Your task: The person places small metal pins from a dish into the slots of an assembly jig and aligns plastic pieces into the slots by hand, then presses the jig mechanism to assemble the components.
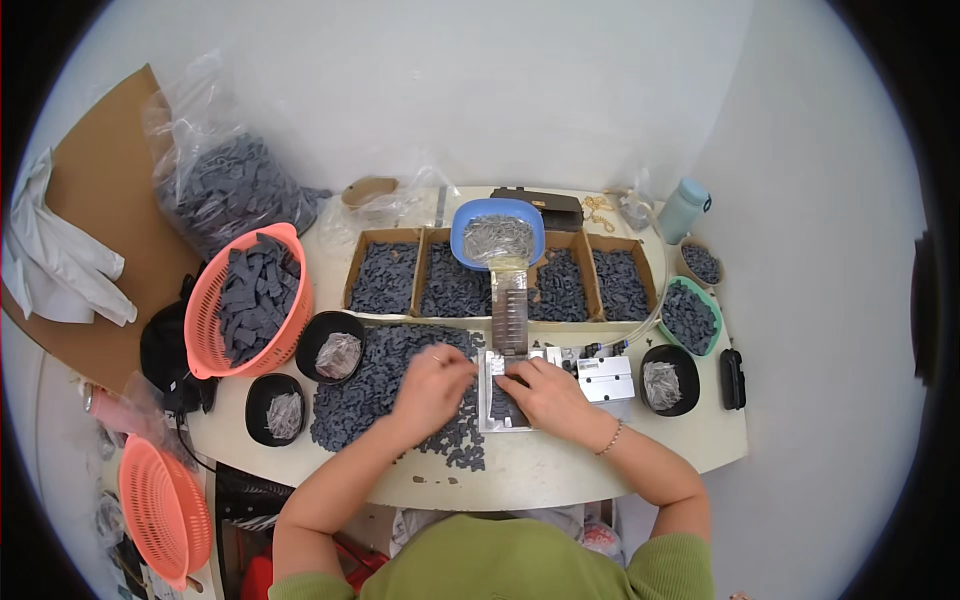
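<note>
My left hand [432,388] hovers over the right side of a spread of small dark grey plastic pieces [375,385], beside a metal fixture [520,424]. Its fingers are drawn together in a pinch; whatever lies between them is too small to make out. My right hand [552,398] rests over the fixture, its bent fingertips down at a row of dark grey pieces set in it. What those fingers pinch is hidden. Just behind the fixture stands a clear sloping chute [510,310], below a blue bowl [458,228] of thin metal pins [498,238].
Behind the spread, cardboard trays [418,275] hold grey pieces. Black bowls [306,368] of pins stand at both sides. A pink basket [205,320] stands left; a green bowl [717,335], a white-silver block with tubing [605,380] and a bottle [684,210] stand right.
</note>
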`<action>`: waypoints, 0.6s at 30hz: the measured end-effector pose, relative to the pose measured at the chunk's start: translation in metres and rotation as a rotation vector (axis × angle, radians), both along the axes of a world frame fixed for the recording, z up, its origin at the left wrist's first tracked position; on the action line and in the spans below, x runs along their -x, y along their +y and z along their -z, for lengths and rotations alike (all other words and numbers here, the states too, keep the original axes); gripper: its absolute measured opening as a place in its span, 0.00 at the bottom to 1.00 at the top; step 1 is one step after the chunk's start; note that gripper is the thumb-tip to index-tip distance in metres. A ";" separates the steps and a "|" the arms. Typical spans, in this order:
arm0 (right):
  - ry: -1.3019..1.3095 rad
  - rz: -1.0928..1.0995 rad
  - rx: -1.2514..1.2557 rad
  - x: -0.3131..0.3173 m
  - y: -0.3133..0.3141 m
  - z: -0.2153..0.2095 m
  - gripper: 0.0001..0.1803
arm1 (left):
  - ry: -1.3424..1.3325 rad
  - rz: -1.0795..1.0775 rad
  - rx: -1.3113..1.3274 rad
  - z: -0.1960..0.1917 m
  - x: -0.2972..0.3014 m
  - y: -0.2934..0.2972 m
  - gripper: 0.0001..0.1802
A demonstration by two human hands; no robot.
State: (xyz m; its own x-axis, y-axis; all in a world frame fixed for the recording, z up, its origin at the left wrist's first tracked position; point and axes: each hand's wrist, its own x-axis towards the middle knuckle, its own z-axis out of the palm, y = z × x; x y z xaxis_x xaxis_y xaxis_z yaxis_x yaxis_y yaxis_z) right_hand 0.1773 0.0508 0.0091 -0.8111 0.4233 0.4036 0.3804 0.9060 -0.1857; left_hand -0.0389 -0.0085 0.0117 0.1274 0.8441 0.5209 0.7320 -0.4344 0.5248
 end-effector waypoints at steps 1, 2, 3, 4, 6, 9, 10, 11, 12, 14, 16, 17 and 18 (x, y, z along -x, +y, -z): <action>0.003 -0.007 0.003 0.003 0.001 -0.001 0.10 | 0.002 -0.074 -0.007 -0.007 0.012 -0.001 0.09; -0.036 -0.009 0.017 0.006 0.003 -0.003 0.10 | -0.002 -0.157 -0.016 -0.006 0.025 0.000 0.08; -0.077 -0.007 0.029 0.009 0.006 -0.005 0.09 | 0.025 -0.203 -0.021 -0.009 0.033 0.001 0.08; -0.113 -0.012 0.027 0.014 0.010 -0.007 0.08 | 0.052 -0.249 -0.026 -0.011 0.039 0.000 0.08; -0.078 -0.016 0.033 0.032 0.012 -0.012 0.08 | 0.098 -0.204 -0.012 -0.008 0.041 -0.001 0.07; -0.019 -0.037 -0.018 0.056 0.016 -0.006 0.09 | 0.218 -0.131 -0.001 -0.005 0.024 -0.003 0.07; -0.066 -0.012 -0.046 0.060 0.017 -0.005 0.08 | 0.266 -0.122 0.016 -0.005 0.016 -0.003 0.08; -0.113 0.015 -0.074 0.062 0.019 -0.003 0.08 | 0.311 -0.141 0.063 -0.005 0.008 -0.004 0.09; -0.114 0.013 -0.076 0.064 0.022 0.000 0.08 | 0.310 -0.143 0.062 -0.002 0.005 -0.003 0.09; -0.038 -0.017 -0.049 0.061 0.029 0.004 0.07 | 0.368 -0.137 0.086 0.005 0.002 0.000 0.09; 0.034 0.048 0.171 0.053 0.027 -0.006 0.06 | 0.343 -0.137 0.091 0.005 0.004 0.001 0.09; 0.107 0.115 0.393 0.046 0.027 -0.012 0.06 | 0.322 -0.126 0.098 0.005 0.006 0.001 0.09; 0.139 0.108 0.378 0.037 0.030 -0.016 0.05 | 0.300 -0.112 0.105 0.004 0.006 0.002 0.10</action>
State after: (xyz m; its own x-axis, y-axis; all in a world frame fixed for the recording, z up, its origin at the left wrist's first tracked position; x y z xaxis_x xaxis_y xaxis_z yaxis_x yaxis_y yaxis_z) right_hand 0.1405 0.0805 0.0250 -0.7028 0.6423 0.3057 0.4175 0.7204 -0.5537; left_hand -0.0447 -0.0068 0.0076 0.1649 0.9087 0.3836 0.9009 -0.2971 0.3164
